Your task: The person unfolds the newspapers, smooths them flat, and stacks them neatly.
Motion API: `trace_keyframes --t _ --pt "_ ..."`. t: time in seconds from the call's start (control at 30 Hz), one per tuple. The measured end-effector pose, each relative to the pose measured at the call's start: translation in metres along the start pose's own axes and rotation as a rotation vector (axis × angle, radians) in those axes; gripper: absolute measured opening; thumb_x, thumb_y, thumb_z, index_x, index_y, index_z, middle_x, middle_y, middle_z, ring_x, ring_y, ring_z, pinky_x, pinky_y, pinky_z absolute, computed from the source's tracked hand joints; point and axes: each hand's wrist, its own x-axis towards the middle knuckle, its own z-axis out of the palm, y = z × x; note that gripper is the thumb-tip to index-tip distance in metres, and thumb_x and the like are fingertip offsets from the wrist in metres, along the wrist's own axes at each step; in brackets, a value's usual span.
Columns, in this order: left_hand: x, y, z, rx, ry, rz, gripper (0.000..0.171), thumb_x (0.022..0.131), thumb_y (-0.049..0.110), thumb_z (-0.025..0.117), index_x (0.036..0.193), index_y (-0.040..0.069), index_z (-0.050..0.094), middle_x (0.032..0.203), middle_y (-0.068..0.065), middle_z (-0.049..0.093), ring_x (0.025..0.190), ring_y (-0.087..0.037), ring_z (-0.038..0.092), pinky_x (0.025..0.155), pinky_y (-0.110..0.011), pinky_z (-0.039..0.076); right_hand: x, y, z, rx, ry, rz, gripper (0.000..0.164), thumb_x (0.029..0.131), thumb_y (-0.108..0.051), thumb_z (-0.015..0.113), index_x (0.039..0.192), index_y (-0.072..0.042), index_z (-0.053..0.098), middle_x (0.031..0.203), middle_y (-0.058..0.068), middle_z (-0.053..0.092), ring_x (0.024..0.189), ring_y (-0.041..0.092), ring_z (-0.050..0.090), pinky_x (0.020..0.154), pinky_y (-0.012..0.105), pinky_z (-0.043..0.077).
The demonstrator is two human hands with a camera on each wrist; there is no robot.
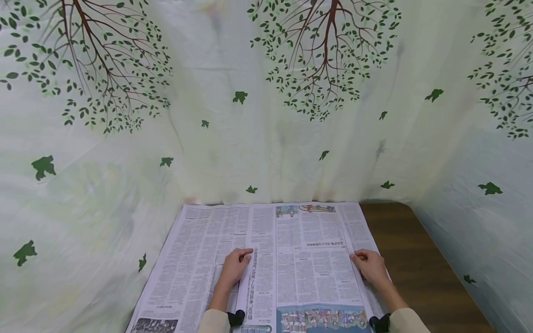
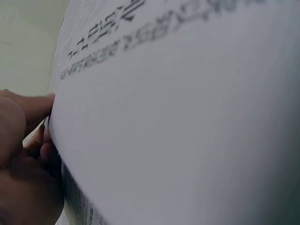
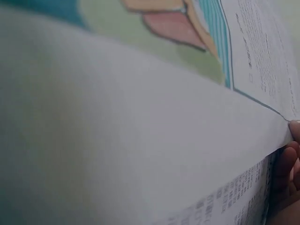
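A printed newspaper sheet (image 1: 312, 273) lies in front of me, with a colour picture along its near end. My left hand (image 1: 234, 268) pinches its left edge between thumb and fingers. On the opposite edge my right hand (image 1: 372, 268) pinches the paper. In the left wrist view the newspaper (image 2: 164, 131) fills most of the picture, its blank margin running up to the left hand (image 2: 23, 154). The right wrist view has the right hand (image 3: 286, 178) at the sheet's edge, with the paper raised above more print below.
More newspaper (image 1: 191, 259) spreads underneath and to the left over the brown wooden table (image 1: 429, 277), whose bare wood shows on the right. A pale curtain (image 1: 283, 152) with printed trees and green leaves hangs behind the table and at both sides.
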Motion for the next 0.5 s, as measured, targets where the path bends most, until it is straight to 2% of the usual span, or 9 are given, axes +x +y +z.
trace_keyframes --t 0.1,0.2,0.33,0.5 --pt "-0.001 -0.001 -0.003 -0.01 -0.078 0.033 0.04 0.095 0.015 0.073 0.134 0.009 0.069 0.106 -0.006 0.063 0.083 -0.016 0.05 0.072 -0.028 0.039 0.002 0.001 0.0 0.002 -0.006 0.024 0.032 0.096 -0.028 0.07 0.11 0.0 0.075 0.089 0.006 0.075 0.07 0.012 0.061 0.059 0.028 0.049" --pt "-0.003 -0.001 -0.004 -0.002 -0.135 0.034 0.057 0.091 0.019 0.079 0.144 0.009 0.061 0.121 -0.008 0.06 0.093 -0.017 0.054 0.081 -0.031 0.045 0.003 0.0 -0.001 0.023 -0.013 0.044 0.035 0.097 -0.029 0.07 0.113 0.002 0.074 0.09 0.008 0.075 0.07 0.013 0.061 0.058 0.028 0.049" --pt "-0.003 0.0 -0.005 0.031 -0.166 0.049 0.075 0.085 0.025 0.085 0.15 0.009 0.053 0.13 -0.009 0.055 0.104 -0.02 0.055 0.093 -0.039 0.047 0.0 -0.003 -0.004 0.072 -0.038 0.037 0.038 0.096 -0.028 0.072 0.117 0.003 0.071 0.091 0.008 0.073 0.072 0.014 0.061 0.058 0.027 0.05" --pt "-0.006 0.002 -0.005 0.082 -0.176 0.075 0.088 0.079 0.031 0.09 0.153 0.008 0.049 0.13 -0.011 0.052 0.102 -0.02 0.053 0.092 -0.04 0.047 -0.013 -0.007 -0.01 0.063 -0.089 0.046 0.038 0.094 -0.022 0.074 0.119 0.005 0.07 0.088 0.005 0.071 0.074 0.013 0.06 0.063 0.025 0.049"
